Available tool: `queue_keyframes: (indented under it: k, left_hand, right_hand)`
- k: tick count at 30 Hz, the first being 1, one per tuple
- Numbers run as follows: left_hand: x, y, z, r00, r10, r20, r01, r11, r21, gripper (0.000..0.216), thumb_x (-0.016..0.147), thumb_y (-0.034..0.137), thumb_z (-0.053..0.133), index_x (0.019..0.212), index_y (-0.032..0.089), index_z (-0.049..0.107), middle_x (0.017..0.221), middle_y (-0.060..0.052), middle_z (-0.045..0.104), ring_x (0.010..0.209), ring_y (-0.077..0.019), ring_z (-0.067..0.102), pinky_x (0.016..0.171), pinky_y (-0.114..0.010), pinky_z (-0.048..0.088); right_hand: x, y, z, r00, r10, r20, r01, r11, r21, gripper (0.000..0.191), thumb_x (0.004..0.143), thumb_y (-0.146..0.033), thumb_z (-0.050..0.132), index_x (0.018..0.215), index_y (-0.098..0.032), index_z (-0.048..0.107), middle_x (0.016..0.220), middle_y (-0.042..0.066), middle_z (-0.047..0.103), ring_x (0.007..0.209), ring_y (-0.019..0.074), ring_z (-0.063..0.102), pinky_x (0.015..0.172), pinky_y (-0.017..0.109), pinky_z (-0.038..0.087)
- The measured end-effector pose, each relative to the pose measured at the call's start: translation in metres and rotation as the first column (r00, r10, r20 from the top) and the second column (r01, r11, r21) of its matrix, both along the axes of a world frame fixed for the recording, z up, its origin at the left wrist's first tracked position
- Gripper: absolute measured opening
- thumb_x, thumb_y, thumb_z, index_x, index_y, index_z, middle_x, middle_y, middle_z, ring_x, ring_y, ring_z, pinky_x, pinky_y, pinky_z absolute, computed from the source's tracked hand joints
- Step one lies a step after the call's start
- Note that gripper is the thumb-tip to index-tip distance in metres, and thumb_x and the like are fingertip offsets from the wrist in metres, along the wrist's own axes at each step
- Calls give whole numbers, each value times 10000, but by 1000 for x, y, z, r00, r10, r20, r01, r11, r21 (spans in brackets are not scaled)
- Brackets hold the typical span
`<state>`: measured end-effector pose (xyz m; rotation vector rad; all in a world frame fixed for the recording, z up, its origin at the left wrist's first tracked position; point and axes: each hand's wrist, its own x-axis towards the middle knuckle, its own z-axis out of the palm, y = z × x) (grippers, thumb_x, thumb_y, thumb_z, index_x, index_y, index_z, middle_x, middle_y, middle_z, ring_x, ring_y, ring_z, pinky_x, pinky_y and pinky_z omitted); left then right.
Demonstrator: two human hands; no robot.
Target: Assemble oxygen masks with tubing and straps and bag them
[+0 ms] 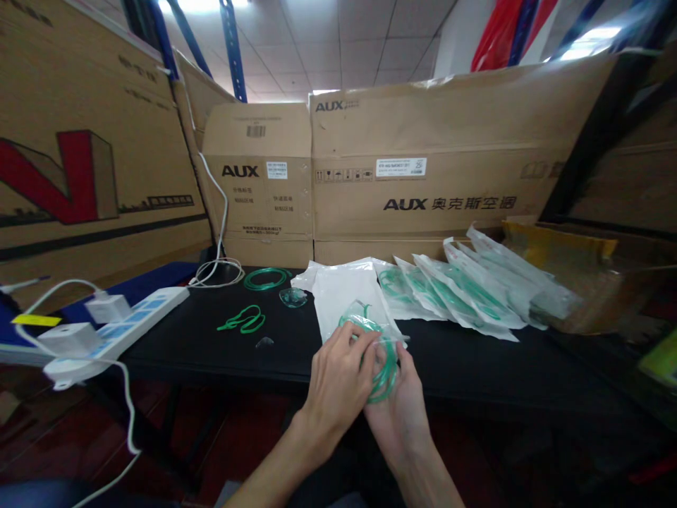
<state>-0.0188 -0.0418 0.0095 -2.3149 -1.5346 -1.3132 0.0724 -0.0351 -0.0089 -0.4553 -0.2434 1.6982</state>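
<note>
Over the front of the dark table, my left hand and my right hand hold an oxygen mask with coiled green tubing. My left fingers are bent over the clear part from above. My right hand cups the coil from below and the right side, its thumb up along the edge. Behind them lies a flat white pouch, partly covered by the mask. To the left are a loose coil of green tubing, a clear mask piece, a green strap and a small clear part.
Several filled pouches with green tubing overlap on the right, beside an open carton. A white power strip with plugs and cables lies at the left edge. Tall cardboard boxes wall off the back of the table.
</note>
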Motion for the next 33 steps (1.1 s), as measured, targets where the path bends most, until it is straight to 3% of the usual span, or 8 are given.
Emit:
queue_keyframes:
  k: [3,6,11,15,19,23,27,33]
  left_hand:
    - [5,6,0,996,89,13,-88,995,-35,223,1011,221,525,1126,247,714,1017,-35,672,904,-193,667,787,-311,556]
    - [7,9,4,993,118,28,-116,991,-70,201,1004,225,541,1094,242,720,1016,-32,671,893,-187,670,777,-305,555]
    - [4,5,6,999,-21,-34,20,999,-47,197,997,196,543,1080,230,718,1009,-40,671,929,-192,660,819,-314,564]
    - [2,3,4,993,-105,-60,106,994,15,200,1001,163,522,1067,197,708,977,-54,661,926,-202,652,855,-343,569]
    - [3,7,5,988,-91,-127,97,994,43,199,1008,171,520,1114,187,688,998,-64,650,923,-213,653,829,-350,576]
    - [3,10,7,984,-75,-159,84,995,50,197,1017,177,506,1119,180,675,1002,-68,643,928,-218,657,840,-360,575]
    - [2,8,6,981,-106,-165,112,993,29,200,1013,171,510,1130,186,672,1005,-65,638,927,-218,654,849,-368,577]
    - [1,2,6,973,-112,-203,112,994,-11,216,996,159,527,1157,192,668,1031,-72,632,931,-232,647,844,-399,588]
  right_hand:
    - [-5,-13,4,999,3,-44,-2,1000,20,253,819,-392,674,993,-233,766,1092,23,795,1157,221,697,1049,358,528]
    - [-13,-21,4,999,-50,17,50,999,0,287,782,-374,719,1035,-244,760,1134,22,785,1183,244,681,1029,385,539]
    - [-15,-15,-1,957,-218,192,218,976,23,318,776,-344,765,1078,-248,739,1105,22,788,1168,220,683,979,357,571]
    - [-8,-1,-1,928,-253,273,255,966,28,291,811,-292,740,1099,-249,731,1069,1,792,1079,177,719,986,309,566]
    - [10,3,1,961,-131,244,128,991,26,197,770,-248,787,960,-198,767,1044,38,801,1087,196,723,1000,313,561]
    - [39,-13,8,933,68,355,-85,996,31,390,679,-234,895,1045,-164,780,1136,97,785,1119,264,722,966,387,592]
    - [50,-24,16,856,78,511,-139,987,82,437,696,-244,909,1104,-154,779,1169,105,775,1130,264,718,988,396,583]
    - [32,-16,14,868,29,496,-91,991,102,389,664,-317,924,982,-127,804,995,119,807,1030,287,751,851,373,628]
